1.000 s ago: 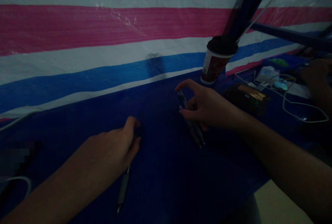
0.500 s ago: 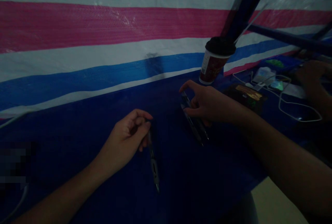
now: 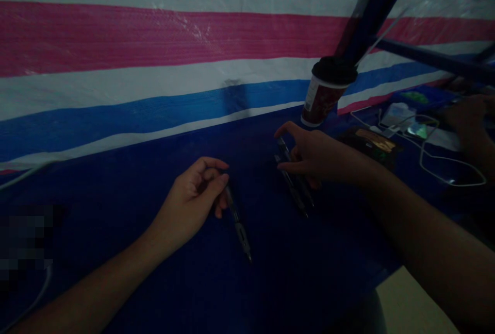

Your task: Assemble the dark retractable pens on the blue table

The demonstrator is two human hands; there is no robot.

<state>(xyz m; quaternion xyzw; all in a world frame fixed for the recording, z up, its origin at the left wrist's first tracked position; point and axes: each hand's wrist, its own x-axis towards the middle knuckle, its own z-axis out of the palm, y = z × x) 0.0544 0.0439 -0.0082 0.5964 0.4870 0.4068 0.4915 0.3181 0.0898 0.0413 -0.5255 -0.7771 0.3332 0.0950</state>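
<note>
"On the blue table (image 3: pixel 185 282), what do the hands have?"

"The left hand (image 3: pixel 193 197) pinches the upper end of a loose pen (image 3: pixel 237 220) between thumb and fingers, the writing tip slanting away from the fingers toward the near side. Whether that pen rests on the surface or is slightly raised, I can't tell."

"And the right hand (image 3: pixel 313 156)?"

"Its forefinger and thumb are spread apart around the tops of two more pens. The thumb seems to touch the nearer pen (image 3: pixel 295 194), and the forefinger reaches the top of the farther pen (image 3: pixel 285 148). The picture is too dark to show whether it really grips them."

"How far along does it look?"

"Partway, I'd judge. The right-hand two lie side by side, nearly parallel, tips the same way, though their ends aren't level. The left-hand one sits apart from them, slanting much the same way. Neither hand is free of the pens, so I wouldn't call the handling finished."

"Anything close by?"

"A lidded paper cup (image 3: pixel 323 99) stands just beyond the right hand, near the striped sheet (image 3: pixel 154 40)."
</note>
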